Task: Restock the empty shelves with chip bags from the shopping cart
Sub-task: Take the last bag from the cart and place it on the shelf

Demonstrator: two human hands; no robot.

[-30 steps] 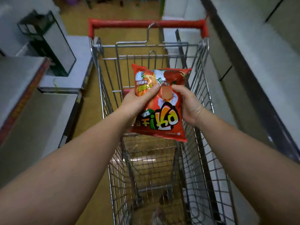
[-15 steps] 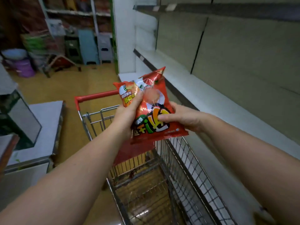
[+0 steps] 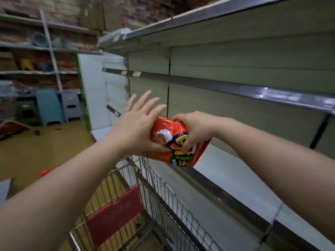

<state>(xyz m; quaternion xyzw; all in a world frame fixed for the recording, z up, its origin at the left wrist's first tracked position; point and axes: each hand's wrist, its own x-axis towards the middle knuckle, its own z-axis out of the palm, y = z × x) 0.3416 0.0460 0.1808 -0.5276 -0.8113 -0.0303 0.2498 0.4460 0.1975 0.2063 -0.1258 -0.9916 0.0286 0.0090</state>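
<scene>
**Chip bag held at the shelf edge**

At frame centre, the right hand [image 3: 196,130] grips the glossy red foil chip bag [image 3: 178,142], fingers curled over its top. The left hand [image 3: 138,124] has straight, spread fingers, its thumb side touching the bag. The bag hangs above the white lower shelf [image 3: 235,176], over the silver wire shopping cart [image 3: 163,194] at lower centre.

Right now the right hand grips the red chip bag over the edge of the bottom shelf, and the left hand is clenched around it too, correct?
Not quite. In the head view the left hand has its fingers spread straight, with only the thumb side against the chip bag. The right hand does grip it, over the bottom shelf edge.
</scene>
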